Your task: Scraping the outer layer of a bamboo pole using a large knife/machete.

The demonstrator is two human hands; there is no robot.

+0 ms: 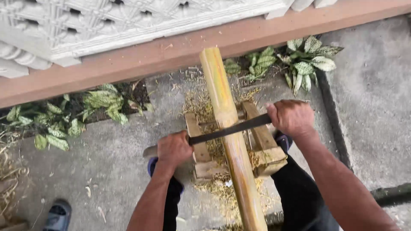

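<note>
A long yellow bamboo pole (231, 141) runs from the wall toward me, resting on a small wooden stand (261, 145). A dark flat blade (227, 131) lies across the pole. My left hand (173, 147) grips the blade's handle end at the left. My right hand (291, 117) is closed around the blade's far end at the right. Both hands press the blade against the pole's top. Pale shavings (201, 105) lie scattered around the stand.
A reddish ledge (128, 64) with a white ornate screen (85, 25) stands ahead. Spotted green plants (306, 62) grow along it. Concrete floor (376, 107) spreads right. A grey sandal (58, 216) sits at bottom left. My dark trouser legs (299, 201) flank the pole.
</note>
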